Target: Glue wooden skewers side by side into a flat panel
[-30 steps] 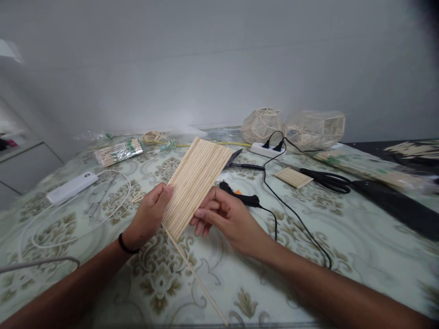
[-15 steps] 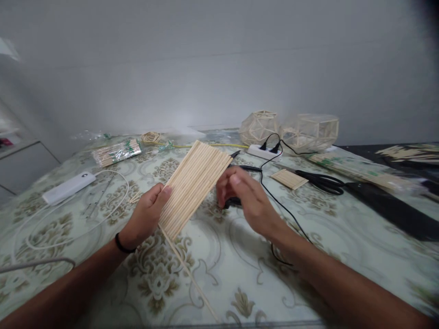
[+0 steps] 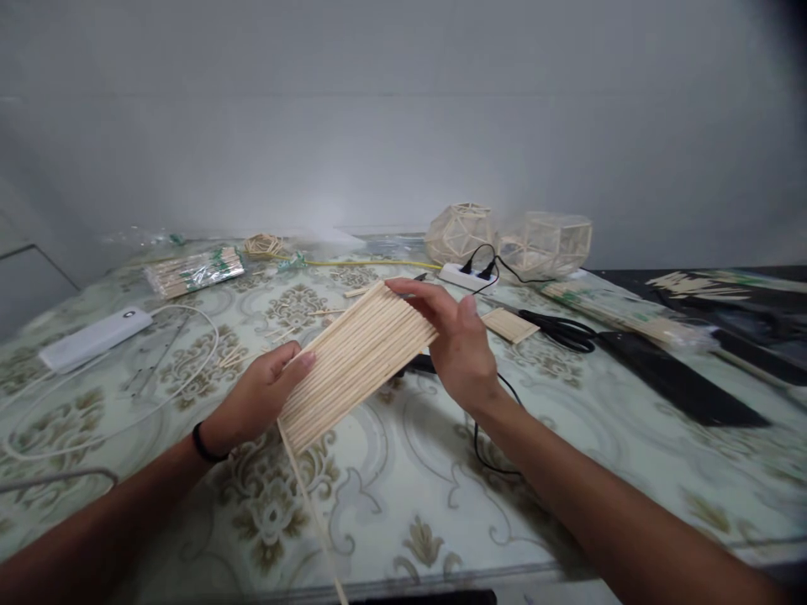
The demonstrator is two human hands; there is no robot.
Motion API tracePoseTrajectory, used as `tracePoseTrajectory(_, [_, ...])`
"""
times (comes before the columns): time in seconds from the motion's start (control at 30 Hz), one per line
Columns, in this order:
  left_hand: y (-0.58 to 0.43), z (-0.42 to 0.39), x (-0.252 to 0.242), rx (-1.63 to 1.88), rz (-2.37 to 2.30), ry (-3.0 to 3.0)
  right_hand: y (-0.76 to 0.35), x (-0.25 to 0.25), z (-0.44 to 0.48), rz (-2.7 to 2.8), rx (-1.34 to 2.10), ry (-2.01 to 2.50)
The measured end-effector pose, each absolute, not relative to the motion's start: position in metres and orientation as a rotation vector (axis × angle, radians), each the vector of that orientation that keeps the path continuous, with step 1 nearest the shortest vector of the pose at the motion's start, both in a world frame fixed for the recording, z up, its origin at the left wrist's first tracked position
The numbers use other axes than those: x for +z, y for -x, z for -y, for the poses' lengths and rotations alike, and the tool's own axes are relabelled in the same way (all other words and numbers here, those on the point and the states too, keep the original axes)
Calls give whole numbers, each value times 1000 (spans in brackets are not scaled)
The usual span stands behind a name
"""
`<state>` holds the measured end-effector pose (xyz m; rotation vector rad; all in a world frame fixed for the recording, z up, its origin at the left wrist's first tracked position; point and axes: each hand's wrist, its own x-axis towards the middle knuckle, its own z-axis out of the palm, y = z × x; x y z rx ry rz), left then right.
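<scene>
A flat panel of thin wooden sticks (image 3: 359,361), laid side by side, is held tilted above the table. My left hand (image 3: 261,391) grips its left edge, thumb on top and the other fingers hidden underneath. From the panel's near left corner a single long stick (image 3: 308,496) slants down toward the table's front edge. At the far end, my right hand (image 3: 460,344) rests its extended fingers against the stick ends. Its thumb stands raised, apart from the panel, and some fingertips are hidden behind it. A dark tool, partly covered, lies beneath the panel.
Right of my hands lie a smaller stick panel (image 3: 510,325), black-handled scissors (image 3: 564,330) and a black flat object (image 3: 681,378). Behind stand a power strip (image 3: 467,276) and two stick-framed shapes (image 3: 463,235). Bagged sticks (image 3: 195,273) and a white device (image 3: 94,339) are left.
My right hand has moved up and onto the panel's far end, touching it. The panel has tilted flatter, its far end lower and turned rightward. The view has shifted slightly right.
</scene>
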<state>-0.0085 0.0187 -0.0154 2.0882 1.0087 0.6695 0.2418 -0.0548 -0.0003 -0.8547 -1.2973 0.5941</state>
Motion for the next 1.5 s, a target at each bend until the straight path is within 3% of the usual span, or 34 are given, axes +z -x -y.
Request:
tracePoseTrajectory(0.87, [13, -16, -8, 406, -726, -2010, -229, -2, 68, 1362, 629, 857])
tracePoseTrajectory(1.5, [16, -13, -11, 168, -398, -1659, -221, -7, 76, 1476, 945, 876])
